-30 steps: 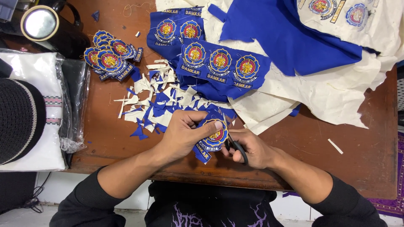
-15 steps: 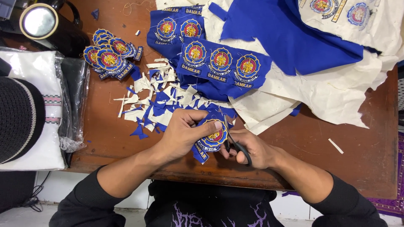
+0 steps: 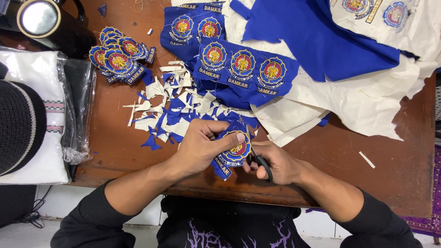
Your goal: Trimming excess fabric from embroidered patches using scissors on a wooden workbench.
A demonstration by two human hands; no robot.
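My left hand (image 3: 202,147) grips a round blue embroidered patch (image 3: 235,149) with a gold and red centre, near the front edge of the brown wooden table (image 3: 395,174). My right hand (image 3: 275,163) holds small black-handled scissors (image 3: 257,154), their blades against the patch's right edge. Just behind my hands lies a heap of blue and white fabric offcuts (image 3: 177,108).
A stack of cut patches (image 3: 117,59) lies at the back left. Blue cloth with uncut patches (image 3: 239,69) and white backing sheets (image 3: 363,98) cover the back right. A lamp (image 3: 39,18), a black cap (image 3: 18,124) and bagged white cloth (image 3: 50,105) sit at the left.
The hands stay in place; the patch has turned slightly between the fingers while the scissors work along its edge.
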